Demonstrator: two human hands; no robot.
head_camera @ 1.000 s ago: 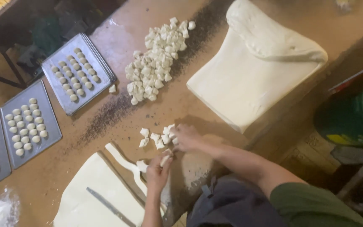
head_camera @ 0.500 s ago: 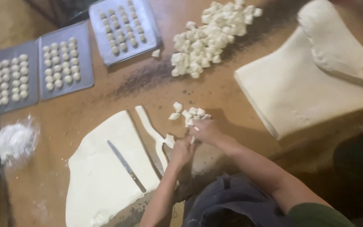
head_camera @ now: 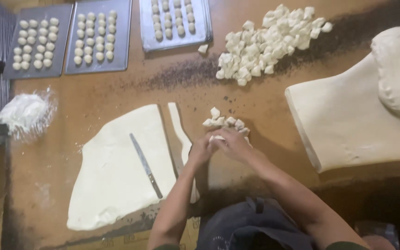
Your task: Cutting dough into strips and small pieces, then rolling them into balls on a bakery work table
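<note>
Head view: both hands on dough strip.

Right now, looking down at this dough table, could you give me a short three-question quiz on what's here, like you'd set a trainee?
1. True or false: the knife lies on the flat dough sheet, with no hand on it.
2. What do the left hand and right hand meet over?
A. the flour heap
B. the small cluster of dough pieces
C. a baking tray
3. How many trays of dough balls show along the top edge?

Key: 1 true; 2 B; 3 three, the rightmost cut off by the frame.
</note>
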